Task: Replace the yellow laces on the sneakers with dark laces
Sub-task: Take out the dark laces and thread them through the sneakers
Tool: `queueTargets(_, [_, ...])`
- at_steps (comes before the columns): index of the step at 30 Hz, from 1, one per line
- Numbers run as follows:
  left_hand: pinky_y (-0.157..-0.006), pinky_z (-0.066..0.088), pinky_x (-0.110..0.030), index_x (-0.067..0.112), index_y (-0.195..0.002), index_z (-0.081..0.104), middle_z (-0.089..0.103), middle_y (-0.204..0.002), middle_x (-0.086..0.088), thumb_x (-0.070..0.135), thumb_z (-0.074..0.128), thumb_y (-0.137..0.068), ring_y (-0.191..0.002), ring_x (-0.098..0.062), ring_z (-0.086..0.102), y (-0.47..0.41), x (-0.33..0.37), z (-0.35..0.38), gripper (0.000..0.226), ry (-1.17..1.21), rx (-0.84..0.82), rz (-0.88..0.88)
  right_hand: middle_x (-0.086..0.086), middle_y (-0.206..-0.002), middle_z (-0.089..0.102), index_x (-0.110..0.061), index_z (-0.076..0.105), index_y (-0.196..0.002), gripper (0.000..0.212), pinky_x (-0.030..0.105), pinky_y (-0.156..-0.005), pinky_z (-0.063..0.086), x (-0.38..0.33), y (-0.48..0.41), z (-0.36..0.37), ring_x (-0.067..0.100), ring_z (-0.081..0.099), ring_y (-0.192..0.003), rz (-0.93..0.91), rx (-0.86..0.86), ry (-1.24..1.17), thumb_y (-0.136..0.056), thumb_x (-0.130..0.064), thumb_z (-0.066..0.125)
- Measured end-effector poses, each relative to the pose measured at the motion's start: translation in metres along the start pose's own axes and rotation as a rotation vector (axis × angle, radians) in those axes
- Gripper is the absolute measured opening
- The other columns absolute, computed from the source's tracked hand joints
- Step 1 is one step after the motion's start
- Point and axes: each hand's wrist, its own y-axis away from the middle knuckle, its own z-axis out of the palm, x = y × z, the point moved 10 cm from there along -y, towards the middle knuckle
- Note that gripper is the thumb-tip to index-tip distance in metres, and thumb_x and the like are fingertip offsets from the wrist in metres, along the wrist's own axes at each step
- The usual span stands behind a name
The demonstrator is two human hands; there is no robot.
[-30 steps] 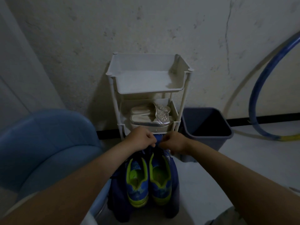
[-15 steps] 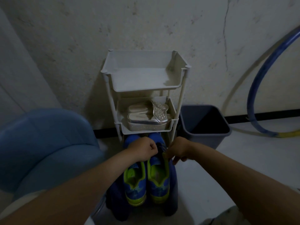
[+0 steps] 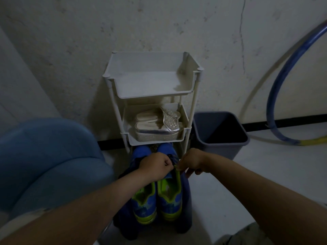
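Observation:
Two blue sneakers with yellow-green trim stand side by side on a dark blue cloth (image 3: 187,200), toes pointing at the rack. My left hand (image 3: 155,164) is a closed fist over the lacing area between the left sneaker (image 3: 144,206) and the right sneaker (image 3: 169,200). My right hand (image 3: 192,162) pinches the yellow lace (image 3: 177,174) at the right sneaker's upper edge. What my left fist holds is hidden. No dark laces are visible.
A white three-tier rack (image 3: 152,82) stands against the wall, with silver sandals (image 3: 157,124) on its middle shelf. A grey bin (image 3: 219,133) sits to its right, and a blue-yellow hoop (image 3: 276,96) leans on the wall. A blue chair (image 3: 46,161) is at left.
Both hands have come back from the toes to the middle of the sneakers. My right hand now pinches the yellow lace. The view has tilted slightly.

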Motion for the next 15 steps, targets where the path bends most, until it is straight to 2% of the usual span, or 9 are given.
queueTargets(9, [-0.072, 0.056, -0.028, 0.03, -0.09, 0.077, 0.072, -0.087, 0.015, 0.038, 0.07, -0.085, -0.079, -0.001, 0.064, 0.0038, 0.0023, -0.0005, 0.011, 0.004, 0.009, -0.009, 0.008, -0.091, 0.076, -0.001, 0.069, -0.104, 0.03, 0.02, -0.045, 0.034, -0.0029, 0.0032, 0.0016, 0.014, 0.067, -0.064, -0.004, -0.015, 0.003, -0.089, -0.027, 0.069])
queueTargets(15, [-0.078, 0.054, -0.025, 0.023, -0.089, 0.078, 0.072, -0.092, 0.015, 0.031, 0.078, -0.079, -0.085, -0.002, 0.064, -0.0032, 0.002, 0.001, 0.012, 0.075, -0.089, -0.039, 0.005, -0.087, 0.074, -0.002, 0.067, -0.107, 0.026, 0.02, -0.044, 0.035, -0.0002, 0.0059, 0.0024, 0.013, 0.067, -0.064, -0.007, -0.01, 0.033, -0.087, -0.019, 0.069])
